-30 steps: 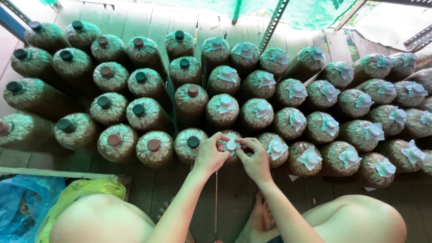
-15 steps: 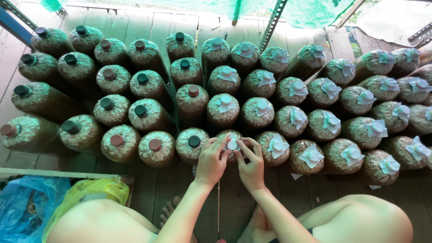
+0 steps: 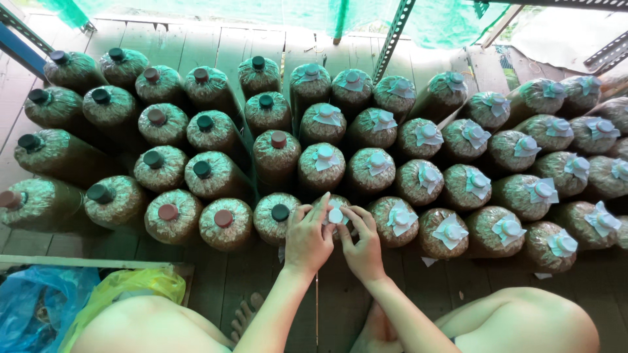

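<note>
Rows of sawdust-filled bags stand upright on a wooden plank floor (image 3: 275, 287). Bags on the left carry dark or brown plastic caps, like the one at the front (image 3: 280, 212). Bags on the right have white paper squares over their necks (image 3: 400, 216). My left hand (image 3: 307, 238) and my right hand (image 3: 361, 245) both pinch the white paper cover (image 3: 335, 214) on the neck of a front-row bag (image 3: 337, 204), fingers folded around it. The bag's body is mostly hidden behind my hands.
A blue plastic bag (image 3: 36, 307) and a yellow-green one (image 3: 131, 287) lie at the lower left beside a wooden edge. My bare knees fill the bottom of the view. Green netting (image 3: 275, 13) and metal angle posts (image 3: 392, 39) stand at the back.
Both hands stay on the same front-row bag neck, fingers shifting slightly around the paper cover. The view has tilted a little.
</note>
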